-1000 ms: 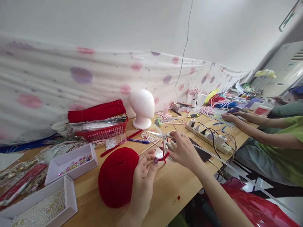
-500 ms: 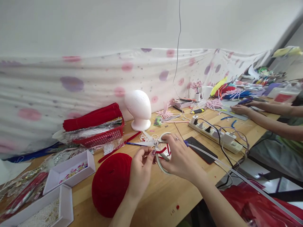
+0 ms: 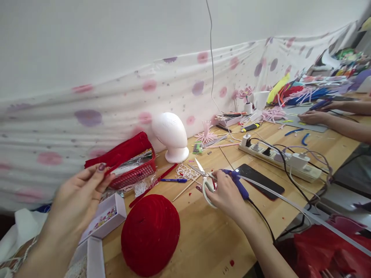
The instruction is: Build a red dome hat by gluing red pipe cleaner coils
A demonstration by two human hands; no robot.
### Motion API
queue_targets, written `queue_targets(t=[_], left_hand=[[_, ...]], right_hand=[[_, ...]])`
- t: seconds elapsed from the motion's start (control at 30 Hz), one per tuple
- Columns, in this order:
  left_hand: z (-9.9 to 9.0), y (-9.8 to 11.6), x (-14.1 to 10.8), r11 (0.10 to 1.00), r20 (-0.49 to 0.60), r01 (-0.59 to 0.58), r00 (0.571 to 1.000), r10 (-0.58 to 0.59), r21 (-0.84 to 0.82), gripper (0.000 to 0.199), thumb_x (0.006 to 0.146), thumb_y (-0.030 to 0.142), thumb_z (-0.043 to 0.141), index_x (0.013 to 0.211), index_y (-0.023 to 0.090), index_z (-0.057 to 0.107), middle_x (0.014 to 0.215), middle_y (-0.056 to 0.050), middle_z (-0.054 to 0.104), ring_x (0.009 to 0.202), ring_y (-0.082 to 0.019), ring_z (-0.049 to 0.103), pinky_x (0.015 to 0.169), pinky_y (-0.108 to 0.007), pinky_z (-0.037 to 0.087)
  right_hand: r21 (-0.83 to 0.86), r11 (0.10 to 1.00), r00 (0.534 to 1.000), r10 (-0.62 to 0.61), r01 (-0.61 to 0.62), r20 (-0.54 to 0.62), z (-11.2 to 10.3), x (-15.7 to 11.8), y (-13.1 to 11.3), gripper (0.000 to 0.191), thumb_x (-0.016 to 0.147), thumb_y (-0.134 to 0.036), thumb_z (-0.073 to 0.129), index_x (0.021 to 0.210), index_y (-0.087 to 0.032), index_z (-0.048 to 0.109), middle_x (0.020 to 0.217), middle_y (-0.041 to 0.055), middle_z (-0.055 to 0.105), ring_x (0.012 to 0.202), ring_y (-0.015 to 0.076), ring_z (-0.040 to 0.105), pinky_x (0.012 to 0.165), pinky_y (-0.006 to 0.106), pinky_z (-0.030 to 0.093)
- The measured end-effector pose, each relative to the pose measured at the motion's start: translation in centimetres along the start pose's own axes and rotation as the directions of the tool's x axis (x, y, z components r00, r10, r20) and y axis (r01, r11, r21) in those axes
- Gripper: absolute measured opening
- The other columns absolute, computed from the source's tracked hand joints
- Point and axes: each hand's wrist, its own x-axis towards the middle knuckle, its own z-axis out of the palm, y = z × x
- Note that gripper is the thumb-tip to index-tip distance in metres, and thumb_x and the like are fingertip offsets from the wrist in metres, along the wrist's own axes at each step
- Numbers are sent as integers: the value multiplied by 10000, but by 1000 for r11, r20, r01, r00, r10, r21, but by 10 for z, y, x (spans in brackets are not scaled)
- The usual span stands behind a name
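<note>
My left hand (image 3: 78,197) is raised at the left, in front of the red basket (image 3: 136,172), with thumb and fingers pinched on a small red piece (image 3: 106,172). Over the table at the centre right, my right hand (image 3: 224,191) holds scissors (image 3: 207,188), their blades parted and pointing up and to the left. Just behind that hand lies a blue glue gun (image 3: 242,187). A round red velvet piece (image 3: 150,233) sits on the table between my hands. A blue pen (image 3: 174,180), a thin wooden stick (image 3: 185,189) and white bead strings (image 3: 187,171) lie beyond it.
A white foam head (image 3: 171,133) stands at the back. White boxes (image 3: 111,222) hold beads at the left. Right of centre are a black phone (image 3: 261,180) and a power strip (image 3: 278,160) with cables. Another person's hands (image 3: 314,117) work at the far right.
My left hand has moved left and up, away from the scissors, with a red piece in its fingers. My right hand and the scissors have shifted slightly right. The view has tilted.
</note>
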Motion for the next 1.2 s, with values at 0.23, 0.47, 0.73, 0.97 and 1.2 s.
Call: queue_targets(t=[0.23, 0.47, 0.73, 0.97, 1.2], left_hand=[[76, -32, 18, 991, 157, 104, 981, -116, 83, 325, 688, 476, 735, 745, 159, 692, 834, -75, 701, 816, -231, 649, 866, -426, 543], [83, -7, -27, 992, 291, 15, 955, -50, 123, 195, 825, 390, 609, 792, 210, 677, 889, -37, 696, 906, -214, 625, 866, -329, 483], [63, 10, -85, 987, 356, 109, 924, -143, 115, 162, 927, 334, 534, 882, 231, 651, 924, 2, 717, 899, -168, 654, 822, -279, 474], [48, 3, -83, 990, 444, 115, 885, -140, 82, 143, 931, 277, 532, 854, 230, 643, 870, 33, 712, 856, -144, 643, 793, -255, 465], [43, 1, -80, 993, 494, 98, 862, -116, 63, 138, 941, 245, 522, 850, 228, 624, 847, 41, 702, 842, -141, 638, 796, -256, 459]], right_hand=[[653, 756, 995, -20, -49, 98, 1, -41, 3, 278, 916, -506, 561, 899, -238, 489, 768, 4, 572, 682, 178, 582, 628, 309, 524], [735, 663, 932, -160, -142, 325, -17, -63, -15, 337, 968, -569, 424, 1108, -270, 491, 959, 47, 561, 798, 199, 528, 752, 353, 502], [661, 743, 799, -329, -110, 503, -2, -57, -63, 327, 963, -509, 445, 1177, -266, 403, 1004, 47, 517, 930, 214, 512, 879, 391, 482], [691, 721, 799, -390, -44, 458, 12, -62, -60, 411, 988, -572, 366, 1271, -275, 390, 997, 47, 483, 843, 195, 460, 814, 341, 468], [704, 704, 819, -347, -94, 456, 15, -65, -61, 317, 966, -553, 461, 1118, -275, 450, 915, 22, 471, 726, 164, 420, 666, 291, 445]])
